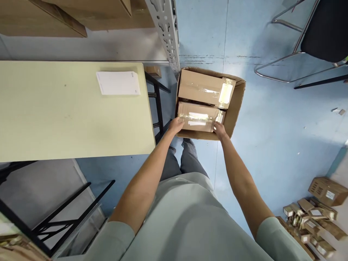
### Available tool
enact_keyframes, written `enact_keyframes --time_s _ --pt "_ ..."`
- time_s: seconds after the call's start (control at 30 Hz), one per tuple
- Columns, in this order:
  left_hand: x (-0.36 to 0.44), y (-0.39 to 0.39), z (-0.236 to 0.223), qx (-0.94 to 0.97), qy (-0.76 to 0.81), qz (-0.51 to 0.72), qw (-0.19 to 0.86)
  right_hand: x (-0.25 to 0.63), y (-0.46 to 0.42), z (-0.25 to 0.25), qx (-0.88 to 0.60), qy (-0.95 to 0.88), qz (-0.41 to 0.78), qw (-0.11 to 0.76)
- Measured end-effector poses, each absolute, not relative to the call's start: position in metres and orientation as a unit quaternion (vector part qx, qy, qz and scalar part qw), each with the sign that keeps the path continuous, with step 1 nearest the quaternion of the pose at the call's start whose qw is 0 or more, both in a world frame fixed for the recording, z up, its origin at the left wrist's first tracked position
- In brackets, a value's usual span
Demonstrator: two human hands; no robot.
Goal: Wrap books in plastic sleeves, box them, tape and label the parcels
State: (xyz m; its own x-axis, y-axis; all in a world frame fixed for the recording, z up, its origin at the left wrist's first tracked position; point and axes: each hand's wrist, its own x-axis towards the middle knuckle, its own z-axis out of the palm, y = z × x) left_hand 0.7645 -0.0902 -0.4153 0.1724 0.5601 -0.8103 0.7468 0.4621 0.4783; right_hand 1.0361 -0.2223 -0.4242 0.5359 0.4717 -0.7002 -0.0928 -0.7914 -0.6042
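Observation:
A large open cardboard carton (237, 103) stands on the floor in front of my feet, with two taped cardboard boxes inside. The nearer cardboard box (200, 110) has shiny clear tape and white labels on top. My left hand (176, 125) holds this box at its left end, fingers closed on the edge. At the right end, my right hand (219, 129) grips it too, thumb and fingers near the taped corner. Right behind it lies the farther cardboard box (201, 85), which neither hand touches. The undersides of both boxes are hidden in the carton.
To the left is a pale yellow table (67, 116) with a white sheet (118, 83) on it. A perforated metal shelf post (167, 34) rises just behind the carton. A black chair (323, 32) stands at far right. Cardboard boxes (312, 221) are piled at lower right.

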Motion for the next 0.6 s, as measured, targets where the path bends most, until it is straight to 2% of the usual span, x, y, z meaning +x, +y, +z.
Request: enact_keyframes --time_s 0.13,0.27,0.6 --pt "0.779 -0.078 -0.382 0.519 0.594 -0.006 0.615 1.042 -0.2 -0.417 -0.8 -0.075 0.505 0.316" --pt "0.775 -0.081 -0.323 0.526 0.563 0.028 0.636 1.033 -0.191 -0.378 -0.772 -0.075 0.536 0.333" --pt "0.684 -0.139 -0.173 0.494 0.556 0.147 0.652 0.964 -0.197 -0.266 -0.689 -0.142 0.618 0.351"
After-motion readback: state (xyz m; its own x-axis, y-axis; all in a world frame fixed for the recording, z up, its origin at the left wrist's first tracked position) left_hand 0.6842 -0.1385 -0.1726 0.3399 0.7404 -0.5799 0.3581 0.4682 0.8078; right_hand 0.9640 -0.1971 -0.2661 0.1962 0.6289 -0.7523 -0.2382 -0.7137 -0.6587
